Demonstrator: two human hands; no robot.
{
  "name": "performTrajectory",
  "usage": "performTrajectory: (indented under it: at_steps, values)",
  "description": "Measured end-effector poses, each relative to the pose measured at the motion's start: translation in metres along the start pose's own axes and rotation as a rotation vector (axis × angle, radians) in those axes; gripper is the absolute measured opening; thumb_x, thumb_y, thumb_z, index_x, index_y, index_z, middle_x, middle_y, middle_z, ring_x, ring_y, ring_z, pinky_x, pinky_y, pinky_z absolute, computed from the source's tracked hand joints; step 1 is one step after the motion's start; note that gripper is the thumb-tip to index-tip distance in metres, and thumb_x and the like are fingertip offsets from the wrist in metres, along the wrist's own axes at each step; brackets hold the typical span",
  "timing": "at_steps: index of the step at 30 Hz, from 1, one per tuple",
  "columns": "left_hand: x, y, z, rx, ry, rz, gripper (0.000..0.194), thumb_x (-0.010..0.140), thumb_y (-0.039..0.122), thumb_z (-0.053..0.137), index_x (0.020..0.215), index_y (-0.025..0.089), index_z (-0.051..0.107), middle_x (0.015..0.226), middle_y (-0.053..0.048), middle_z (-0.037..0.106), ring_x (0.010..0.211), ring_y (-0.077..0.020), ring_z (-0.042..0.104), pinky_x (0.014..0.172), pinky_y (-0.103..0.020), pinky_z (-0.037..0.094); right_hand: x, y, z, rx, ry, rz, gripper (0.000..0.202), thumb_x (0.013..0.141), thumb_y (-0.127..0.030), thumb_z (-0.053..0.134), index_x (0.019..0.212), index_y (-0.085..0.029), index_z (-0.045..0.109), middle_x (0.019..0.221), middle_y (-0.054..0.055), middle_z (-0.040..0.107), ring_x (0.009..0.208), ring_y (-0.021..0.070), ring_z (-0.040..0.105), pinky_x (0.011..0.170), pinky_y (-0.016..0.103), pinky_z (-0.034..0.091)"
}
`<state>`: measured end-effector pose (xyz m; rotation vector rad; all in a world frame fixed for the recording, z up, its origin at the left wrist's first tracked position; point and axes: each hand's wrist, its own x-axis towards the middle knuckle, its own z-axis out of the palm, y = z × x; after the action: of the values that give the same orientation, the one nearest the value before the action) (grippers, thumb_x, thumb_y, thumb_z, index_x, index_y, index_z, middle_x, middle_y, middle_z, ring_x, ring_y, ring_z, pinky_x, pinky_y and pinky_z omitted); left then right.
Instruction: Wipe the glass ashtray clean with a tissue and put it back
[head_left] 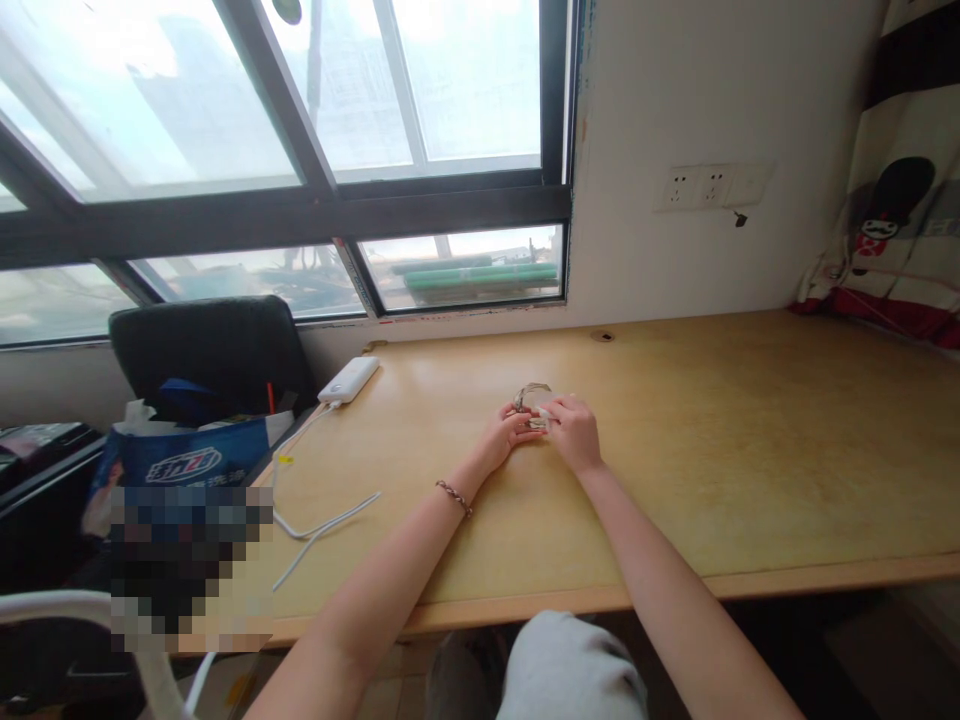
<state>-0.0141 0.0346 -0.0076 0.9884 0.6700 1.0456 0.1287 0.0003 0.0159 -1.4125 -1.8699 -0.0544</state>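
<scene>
My left hand point(504, 436) and my right hand point(573, 432) meet near the middle of a light wooden desk point(750, 450). Between their fingertips they pinch a small bundle of thin brownish cord or wire point(531, 398), with a small white piece at the fingers. The bundle is too small to make out further. A braided bracelet point(454, 496) circles my left wrist. Both forearms reach forward over the desk's front edge.
A white power bank point(349, 380) lies at the desk's back left with a white cable point(322, 525) trailing off the left edge. A black chair point(210, 350) holding a blue bag point(187, 460) stands left. Wall sockets point(697, 187) and a hanging fabric point(892, 230) are to the right.
</scene>
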Motion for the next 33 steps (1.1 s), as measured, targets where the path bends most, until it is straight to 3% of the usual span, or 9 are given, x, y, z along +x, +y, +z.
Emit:
performTrajectory:
  at_steps: [4, 7, 11, 15, 21, 25, 30, 33]
  values:
    - [0.001, -0.003, -0.001, 0.003, 0.016, 0.035, 0.029, 0.062, 0.016, 0.065, 0.086, 0.014, 0.050, 0.080, -0.004, 0.061, 0.072, -0.0141, 0.060, 0.070, -0.031, 0.050, -0.002, -0.005, 0.008, -0.062, -0.179, -0.021, 0.023, 0.080, -0.016, 0.041, 0.085, -0.019, 0.063, 0.086, 0.006, 0.061, 0.083, 0.0170, 0.051, 0.073, 0.026, 0.039]
    - [0.001, -0.003, -0.001, -0.018, 0.019, 0.042, 0.030, 0.062, 0.019, 0.066, 0.087, 0.014, 0.050, 0.082, -0.004, 0.060, 0.071, -0.0126, 0.059, 0.066, -0.026, 0.050, -0.002, -0.009, 0.011, -0.030, -0.227, -0.067, 0.027, 0.084, -0.021, 0.035, 0.092, -0.015, 0.061, 0.093, 0.008, 0.062, 0.089, 0.0171, 0.053, 0.081, 0.028, 0.038]
    - [-0.001, 0.000, 0.001, -0.074, 0.038, 0.063, 0.029, 0.066, 0.027, 0.064, 0.089, 0.015, 0.051, 0.084, -0.004, 0.060, 0.069, -0.0110, 0.059, 0.063, -0.022, 0.048, -0.003, -0.016, 0.009, 0.011, -0.198, -0.153, 0.034, 0.085, -0.028, 0.034, 0.110, -0.013, 0.051, 0.110, 0.010, 0.057, 0.104, 0.0183, 0.049, 0.101, 0.038, 0.018]
    - [0.000, 0.000, 0.002, -0.034, 0.076, 0.062, 0.030, 0.066, 0.032, 0.064, 0.087, 0.014, 0.053, 0.081, -0.004, 0.060, 0.065, -0.0107, 0.058, 0.061, -0.022, 0.047, -0.002, -0.023, 0.009, -0.092, -0.165, -0.113, 0.037, 0.087, -0.035, 0.031, 0.104, -0.013, 0.054, 0.097, 0.011, 0.062, 0.091, 0.0201, 0.055, 0.103, 0.045, 0.006]
    - [0.002, -0.003, 0.004, 0.060, 0.094, 0.072, 0.030, 0.068, 0.037, 0.061, 0.084, 0.012, 0.056, 0.079, -0.004, 0.061, 0.065, -0.0119, 0.057, 0.055, -0.020, 0.044, -0.003, -0.028, 0.021, -0.156, -0.072, -0.050, 0.053, 0.082, -0.049, 0.032, 0.098, -0.004, 0.055, 0.094, 0.019, 0.060, 0.097, 0.0257, 0.051, 0.102, 0.043, 0.011]
    - [0.000, -0.003, 0.004, 0.088, 0.067, 0.028, 0.032, 0.066, 0.038, 0.062, 0.084, 0.012, 0.057, 0.069, -0.003, 0.060, 0.053, -0.0097, 0.055, 0.047, -0.019, 0.044, -0.005, -0.018, 0.019, -0.027, -0.106, -0.091, 0.048, 0.085, -0.046, 0.029, 0.107, -0.009, 0.051, 0.106, 0.015, 0.057, 0.100, 0.0217, 0.051, 0.102, 0.041, 0.016]
    - [-0.003, 0.002, 0.003, 0.095, 0.061, -0.027, 0.033, 0.066, 0.041, 0.060, 0.079, 0.011, 0.057, 0.059, -0.002, 0.058, 0.046, -0.0100, 0.055, 0.046, -0.021, 0.046, -0.003, -0.013, 0.008, 0.095, -0.181, -0.100, 0.041, 0.089, -0.034, 0.019, 0.100, -0.017, 0.055, 0.085, 0.005, 0.064, 0.085, 0.0151, 0.056, 0.099, 0.034, 0.023]
    - [-0.002, 0.003, 0.002, 0.080, 0.082, -0.014, 0.031, 0.066, 0.041, 0.060, 0.075, 0.011, 0.056, 0.060, -0.003, 0.059, 0.048, -0.0115, 0.057, 0.048, -0.022, 0.047, -0.002, -0.015, 0.005, 0.098, -0.161, -0.048, 0.040, 0.090, -0.033, 0.020, 0.093, -0.020, 0.058, 0.080, 0.003, 0.064, 0.088, 0.0157, 0.054, 0.092, 0.031, 0.032]
